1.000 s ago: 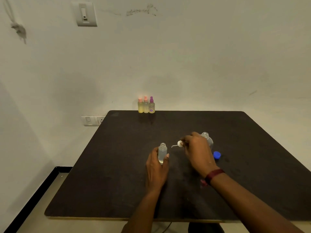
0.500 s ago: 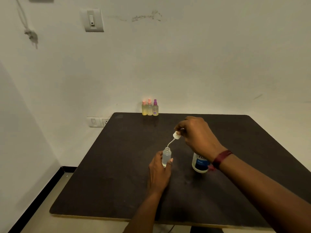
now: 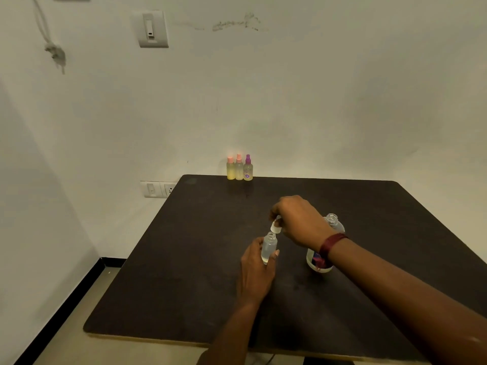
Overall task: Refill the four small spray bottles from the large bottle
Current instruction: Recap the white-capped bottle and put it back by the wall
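**A:** What is nearest on the dark table (image 3: 171, 285)?

**B:** The left hand (image 3: 257, 270). Its fingers are wrapped round a small clear spray bottle (image 3: 268, 248), which is upright near the table's middle. The bottle has clear liquid inside and its neck is open.

**A:** And the right hand?

**B:** The right hand (image 3: 300, 222) reaches in from the right. Its fingertips pinch a white spray cap (image 3: 275, 227), tilted just above that open neck. I cannot tell whether cap and neck touch. A maroon wristband (image 3: 333, 245) circles the wrist.

**A:** Where is the large bottle?

**B:** The large bottle (image 3: 333, 222) stands just right of the small one. The right wrist hides much of it. It is uncapped, and a blue label shows low down.

**A:** Farther back?

**B:** Three small bottles stand in a tight row at the table's far edge, left of centre. They are the left pink-capped bottle (image 3: 230, 169), the middle pink-capped bottle (image 3: 239, 169) and the purple-capped bottle (image 3: 248, 170). On the wall behind are a socket plate (image 3: 158, 189), left of the table, and a switch (image 3: 152, 29) high up.
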